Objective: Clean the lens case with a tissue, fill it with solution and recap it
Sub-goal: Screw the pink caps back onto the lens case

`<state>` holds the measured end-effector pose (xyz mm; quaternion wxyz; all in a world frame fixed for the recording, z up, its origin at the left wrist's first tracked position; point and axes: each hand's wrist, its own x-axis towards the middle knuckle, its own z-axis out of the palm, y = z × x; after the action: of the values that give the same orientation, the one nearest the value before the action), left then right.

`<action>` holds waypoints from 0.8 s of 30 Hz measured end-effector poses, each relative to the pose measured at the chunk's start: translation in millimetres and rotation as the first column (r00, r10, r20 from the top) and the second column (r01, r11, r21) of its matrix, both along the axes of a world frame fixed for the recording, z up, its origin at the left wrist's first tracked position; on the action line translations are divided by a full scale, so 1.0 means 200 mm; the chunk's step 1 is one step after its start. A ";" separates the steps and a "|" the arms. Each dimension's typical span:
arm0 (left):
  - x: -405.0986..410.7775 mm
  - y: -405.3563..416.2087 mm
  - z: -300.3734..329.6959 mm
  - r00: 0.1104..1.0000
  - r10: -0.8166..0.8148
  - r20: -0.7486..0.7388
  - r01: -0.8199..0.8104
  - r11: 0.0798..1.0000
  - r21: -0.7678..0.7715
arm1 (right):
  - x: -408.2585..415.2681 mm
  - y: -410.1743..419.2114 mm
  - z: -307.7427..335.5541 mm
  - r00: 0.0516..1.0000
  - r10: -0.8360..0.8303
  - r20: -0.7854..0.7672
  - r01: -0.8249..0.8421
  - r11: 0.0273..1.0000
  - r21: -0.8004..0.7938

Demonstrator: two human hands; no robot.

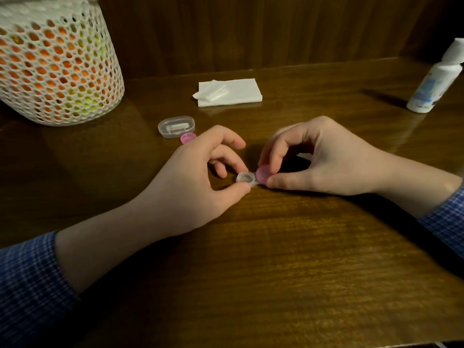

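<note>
Pinching pink cap (pixel 262 173) w/ right hand (pixel 324 159); bottle (pixel 435 81) label unreadable.

basket (pixel 57 61): white mesh, rounded, orange and yellow-green showing through the holes; far left of the hands, standing on the table.
clear oval box (pixel 176 126): small, transparent, pale insert inside; just beyond the left hand, lying flat.
table (pixel 263 259): dark glossy wood, grain visible.
wall panel (pixel 251 33): dark wood, behind the table.
</note>
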<state>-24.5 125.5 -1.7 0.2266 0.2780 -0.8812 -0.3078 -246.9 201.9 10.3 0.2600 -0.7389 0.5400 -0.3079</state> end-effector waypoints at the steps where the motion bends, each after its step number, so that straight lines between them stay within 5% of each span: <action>1: 0.00 0.00 0.00 1.000 0.001 -0.001 -0.001 1.000 -0.002 | 0.00 0.00 0.00 1.000 0.000 0.002 0.000 1.000 0.002; 24: -0.01 0.00 0.00 0.999 0.032 0.016 -0.032 0.999 -0.031 | 0.03 0.00 -0.02 0.998 -0.039 -0.052 0.036 0.998 -0.051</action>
<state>-26.3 125.2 -0.9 0.2284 0.2912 -0.8832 -0.2881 -241.2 201.5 6.1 0.2214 -0.7428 0.5527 -0.3063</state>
